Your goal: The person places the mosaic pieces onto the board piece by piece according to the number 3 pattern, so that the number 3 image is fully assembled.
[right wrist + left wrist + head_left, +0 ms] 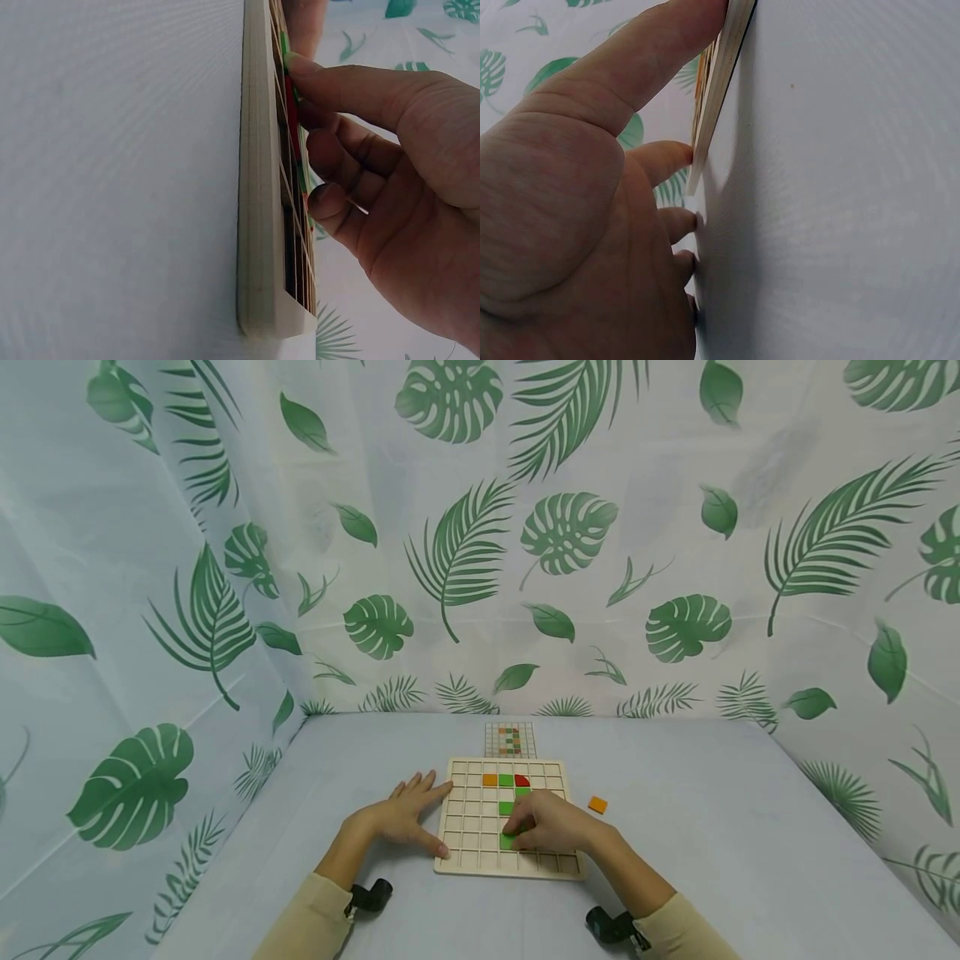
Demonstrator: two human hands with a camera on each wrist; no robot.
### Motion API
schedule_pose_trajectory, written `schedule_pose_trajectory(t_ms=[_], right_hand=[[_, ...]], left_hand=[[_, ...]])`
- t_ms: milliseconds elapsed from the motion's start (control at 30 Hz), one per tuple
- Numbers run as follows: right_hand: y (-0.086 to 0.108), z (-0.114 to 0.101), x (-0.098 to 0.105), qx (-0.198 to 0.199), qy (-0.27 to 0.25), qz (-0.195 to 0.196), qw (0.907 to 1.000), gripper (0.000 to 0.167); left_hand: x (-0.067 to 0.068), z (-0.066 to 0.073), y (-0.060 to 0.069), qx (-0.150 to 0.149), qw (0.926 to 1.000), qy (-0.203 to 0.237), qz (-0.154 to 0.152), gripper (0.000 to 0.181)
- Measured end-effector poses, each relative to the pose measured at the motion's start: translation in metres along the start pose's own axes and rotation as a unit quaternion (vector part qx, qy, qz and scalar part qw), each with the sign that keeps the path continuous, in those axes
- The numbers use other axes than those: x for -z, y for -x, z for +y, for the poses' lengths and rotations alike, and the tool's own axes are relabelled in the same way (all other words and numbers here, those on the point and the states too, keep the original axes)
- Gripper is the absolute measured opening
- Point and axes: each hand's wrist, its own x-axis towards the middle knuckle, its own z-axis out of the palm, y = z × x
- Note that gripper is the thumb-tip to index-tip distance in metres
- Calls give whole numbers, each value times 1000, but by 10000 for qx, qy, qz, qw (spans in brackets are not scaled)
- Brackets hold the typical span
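A wooden grid board (468, 822) lies on the table with colored tiles in some cells. My left hand (401, 814) is spread at its left side, with thumb and index finger touching the edge; in the left wrist view the thumb (622, 67) rests against the board's side. Over the lower middle of the grid, my right hand (551, 822) pinches a green tile (507, 842) with thumb and fingertips, at a cell. Farther up are an orange tile (490, 780), a green one (506, 780) and a red rounded one (522, 781). The right hand hides part of the grid.
A loose orange tile (597, 805) lies on the table right of the board. Behind the board, a small printed card (491, 739) shows a grid with a colored pattern. A leaf-print curtain (487, 668) stands along the table's back and sides.
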Motion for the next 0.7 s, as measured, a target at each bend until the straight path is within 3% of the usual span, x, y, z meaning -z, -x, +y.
schedule_pose_trajectory(t_ms=[467, 700], right_hand=[[0, -1, 2, -13, 46, 90, 9999, 7], [3, 3, 7, 5, 163, 808, 9966, 9]], left_hand=[[0, -1, 1, 8, 10000, 27, -13, 120], [-2, -2, 0, 8, 10000, 26, -2, 120]])
